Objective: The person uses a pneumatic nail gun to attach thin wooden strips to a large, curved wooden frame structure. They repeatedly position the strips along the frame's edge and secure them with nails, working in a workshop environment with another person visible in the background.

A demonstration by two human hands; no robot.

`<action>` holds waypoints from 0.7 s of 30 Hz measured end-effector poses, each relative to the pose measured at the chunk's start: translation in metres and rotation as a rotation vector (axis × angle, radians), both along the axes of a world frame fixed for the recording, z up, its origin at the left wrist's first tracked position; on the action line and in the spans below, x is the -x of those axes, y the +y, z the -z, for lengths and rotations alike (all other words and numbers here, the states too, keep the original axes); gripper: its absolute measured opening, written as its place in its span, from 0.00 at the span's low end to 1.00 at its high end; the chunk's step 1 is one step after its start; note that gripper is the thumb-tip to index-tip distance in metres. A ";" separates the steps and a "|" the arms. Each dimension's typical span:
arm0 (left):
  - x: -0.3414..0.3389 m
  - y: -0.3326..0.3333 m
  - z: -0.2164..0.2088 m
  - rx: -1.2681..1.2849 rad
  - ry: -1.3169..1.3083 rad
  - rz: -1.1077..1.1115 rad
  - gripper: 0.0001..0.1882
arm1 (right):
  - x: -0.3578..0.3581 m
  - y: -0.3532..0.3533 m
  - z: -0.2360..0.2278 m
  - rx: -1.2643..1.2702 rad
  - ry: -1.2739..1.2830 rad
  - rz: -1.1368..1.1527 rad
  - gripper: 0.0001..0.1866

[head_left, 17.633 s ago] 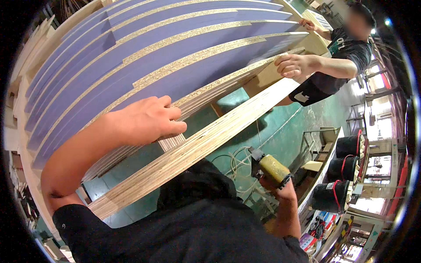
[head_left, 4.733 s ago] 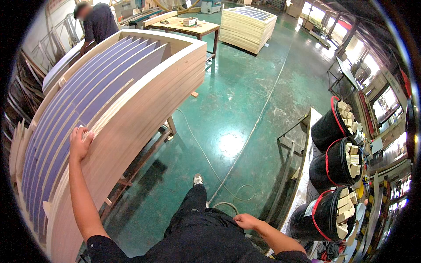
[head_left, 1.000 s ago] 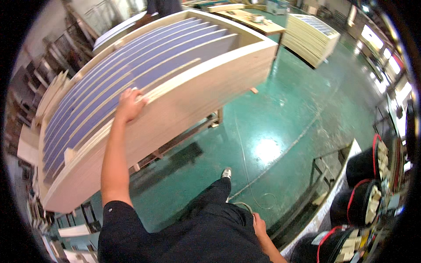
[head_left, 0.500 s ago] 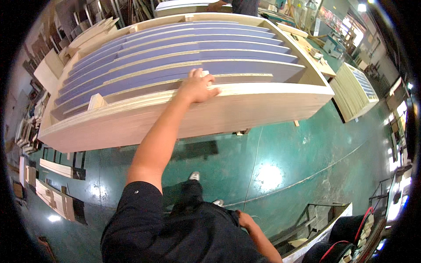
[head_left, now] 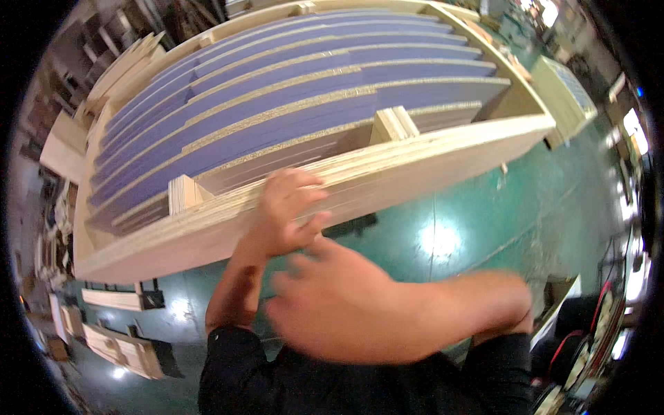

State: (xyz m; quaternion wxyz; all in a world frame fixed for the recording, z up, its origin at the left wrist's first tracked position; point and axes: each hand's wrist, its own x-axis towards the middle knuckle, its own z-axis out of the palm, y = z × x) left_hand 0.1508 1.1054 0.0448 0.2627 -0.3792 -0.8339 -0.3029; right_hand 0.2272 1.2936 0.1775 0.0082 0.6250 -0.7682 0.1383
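Observation:
A large pale wooden frame (head_left: 387, 183) lies ahead of me, its near side a long thick board with layered top edges. Inside it run several long blue-violet panels (head_left: 277, 124) with pale edges, roughly parallel. Two small wooden blocks, one left (head_left: 183, 195) and one right (head_left: 394, 126), sit between the near board and the closest panel. My left hand (head_left: 285, 213) is at the near board's top edge, fingers loosely bent, thumb apart, nothing visible in it. My right hand (head_left: 332, 297), smeared by motion, crosses in front of my body just below it; its fingers cannot be made out clearly.
Green floor (head_left: 387, 256) lies under the frame. Stacked boards (head_left: 121, 349) rest low at left, and wood pieces (head_left: 131, 66) lean at the far left. A pale panel stack (head_left: 564, 100) stands at the far right. Dark things with red cords (head_left: 577, 332) are at lower right.
My left hand has drawn back from over the frame's edge, leaving the right block uncovered. My right hand has risen from beside my hip toward the left one. The view has shifted nearer the frame.

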 end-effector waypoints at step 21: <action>-0.055 -0.261 -0.021 0.070 -0.393 -0.740 0.18 | 0.164 -0.026 0.107 0.081 0.029 0.516 0.11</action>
